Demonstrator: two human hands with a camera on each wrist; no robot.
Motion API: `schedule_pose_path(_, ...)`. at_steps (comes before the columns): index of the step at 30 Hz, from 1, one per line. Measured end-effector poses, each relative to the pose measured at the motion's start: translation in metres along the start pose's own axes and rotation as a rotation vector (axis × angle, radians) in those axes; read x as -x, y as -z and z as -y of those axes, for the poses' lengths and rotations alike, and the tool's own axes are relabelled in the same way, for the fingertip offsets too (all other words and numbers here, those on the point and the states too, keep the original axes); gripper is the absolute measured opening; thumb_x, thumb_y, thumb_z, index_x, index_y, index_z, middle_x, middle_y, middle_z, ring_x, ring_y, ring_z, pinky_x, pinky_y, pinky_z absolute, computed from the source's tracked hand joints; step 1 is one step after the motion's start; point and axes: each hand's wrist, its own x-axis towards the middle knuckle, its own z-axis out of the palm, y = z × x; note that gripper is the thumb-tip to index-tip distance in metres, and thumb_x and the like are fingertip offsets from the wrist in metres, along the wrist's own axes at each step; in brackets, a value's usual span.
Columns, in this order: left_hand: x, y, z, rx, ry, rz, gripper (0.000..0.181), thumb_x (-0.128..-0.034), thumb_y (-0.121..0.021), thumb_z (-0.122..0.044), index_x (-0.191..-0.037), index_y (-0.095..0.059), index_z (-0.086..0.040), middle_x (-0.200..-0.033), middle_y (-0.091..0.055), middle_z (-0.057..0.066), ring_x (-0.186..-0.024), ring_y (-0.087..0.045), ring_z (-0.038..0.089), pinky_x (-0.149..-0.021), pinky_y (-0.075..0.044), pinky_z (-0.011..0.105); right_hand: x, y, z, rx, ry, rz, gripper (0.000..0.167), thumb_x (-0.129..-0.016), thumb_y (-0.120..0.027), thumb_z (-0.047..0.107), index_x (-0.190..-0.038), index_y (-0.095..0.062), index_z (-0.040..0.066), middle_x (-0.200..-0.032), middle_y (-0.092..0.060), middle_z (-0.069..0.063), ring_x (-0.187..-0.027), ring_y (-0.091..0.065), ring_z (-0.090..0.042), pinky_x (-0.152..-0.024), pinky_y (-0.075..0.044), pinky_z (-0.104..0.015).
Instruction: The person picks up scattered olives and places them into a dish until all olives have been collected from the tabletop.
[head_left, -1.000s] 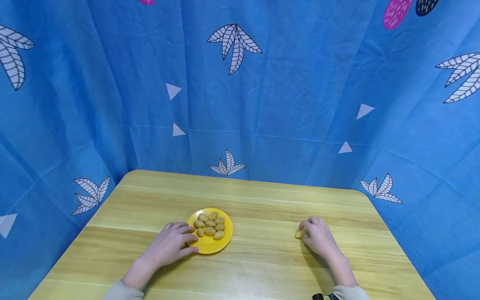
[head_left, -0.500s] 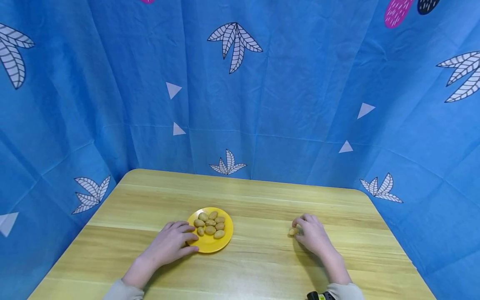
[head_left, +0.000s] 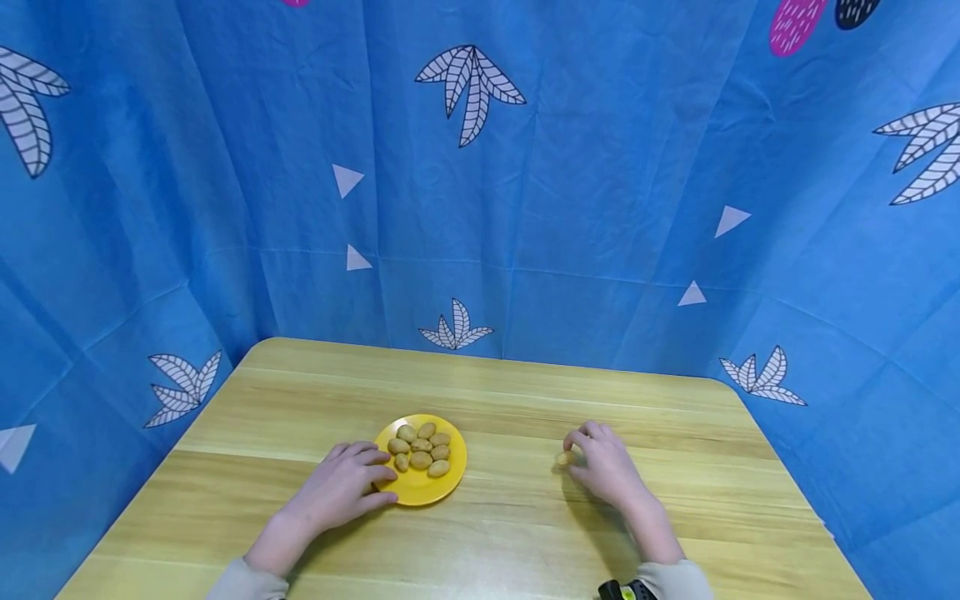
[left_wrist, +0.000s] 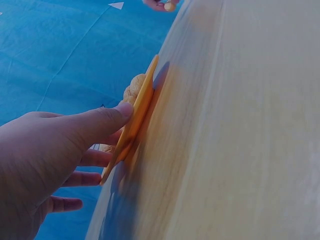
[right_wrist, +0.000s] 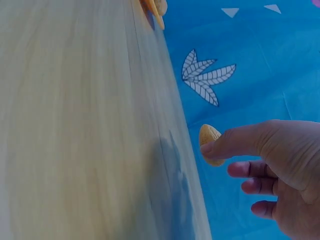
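A yellow plate bears several small oval tan walnut-like nuts. My left hand rests at the plate's left rim with its fingers spread. In the left wrist view its thumb touches the orange-looking plate edge. To the right of the plate, my right hand pinches a single walnut-like nut between thumb and finger. The right wrist view shows this nut raised off the table, with the other fingers loosely bent beneath.
The wood-patterned table has rounded far corners. A blue curtain printed with leaves and triangles hangs behind it and along both sides. A dark wrist strap sits at the right sleeve.
My right hand has moved left toward the plate, carrying the walnut-like nut with it. The left hand and the plate have stayed in place.
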Motion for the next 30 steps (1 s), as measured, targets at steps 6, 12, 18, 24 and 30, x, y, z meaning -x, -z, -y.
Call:
schedule_pose_path(6, 0.000, 0.000, -0.001, 0.008, 0.003, 0.007, 0.032, -0.0849, -0.069, -0.048, -0.104, -0.075, -0.023, -0.119, -0.070, 0.003, -0.116, -0.058, 0.029, -0.097, -0.045, 0.053, -0.005, -0.003, 0.009, -0.013, 0.032, -0.015, 0.027, -0.071, -0.082, 0.013, -0.089, -0.063, 0.017, -0.100, -0.059, -0.006, -0.097, -0.053, -0.028, -0.086, -0.046, -0.050)
schedule_pose_path(12, 0.000, -0.001, 0.001, 0.007, 0.001, 0.001, 0.032, -0.0851, -0.069, -0.048, -0.104, -0.075, -0.023, -0.119, -0.070, 0.003, -0.116, -0.058, 0.029, -0.097, -0.045, 0.053, -0.010, -0.002, 0.020, -0.024, 0.044, -0.004, 0.026, -0.072, -0.082, 0.013, -0.089, -0.062, 0.017, -0.100, -0.059, -0.004, -0.096, -0.052, -0.026, -0.086, -0.045, -0.048)
schedule_pose_path(18, 0.000, -0.002, 0.001, 0.003, -0.001, 0.004, 0.033, -0.0855, -0.068, -0.049, -0.104, -0.075, -0.023, -0.119, -0.069, 0.003, -0.116, -0.058, 0.028, -0.097, -0.044, 0.053, -0.014, -0.001, 0.030, -0.043, 0.053, 0.002, 0.024, -0.074, -0.081, 0.015, -0.089, -0.062, 0.018, -0.100, -0.059, -0.002, -0.098, -0.052, -0.025, -0.085, -0.045, -0.047)
schedule_pose_path(24, 0.000, -0.002, 0.001, 0.006, 0.005, 0.009, 0.033, -0.0855, -0.068, -0.049, -0.104, -0.075, -0.023, -0.119, -0.069, 0.003, -0.116, -0.058, 0.028, -0.098, -0.044, 0.053, -0.019, -0.001, 0.040, -0.058, 0.087, -0.005, 0.024, -0.074, -0.081, 0.014, -0.088, -0.063, 0.017, -0.099, -0.059, -0.002, -0.096, -0.052, -0.024, -0.083, -0.045, -0.044)
schedule_pose_path(30, 0.000, -0.001, 0.000, 0.005, 0.009, 0.011, 0.033, -0.0857, -0.068, -0.049, -0.104, -0.075, -0.023, -0.120, -0.069, 0.002, -0.117, -0.058, 0.028, -0.099, -0.044, 0.053, -0.023, -0.003, 0.050, -0.065, 0.119, 0.003, 0.023, -0.075, -0.081, 0.014, -0.088, -0.062, 0.017, -0.098, -0.058, -0.001, -0.094, -0.051, -0.023, -0.082, -0.045, -0.042)
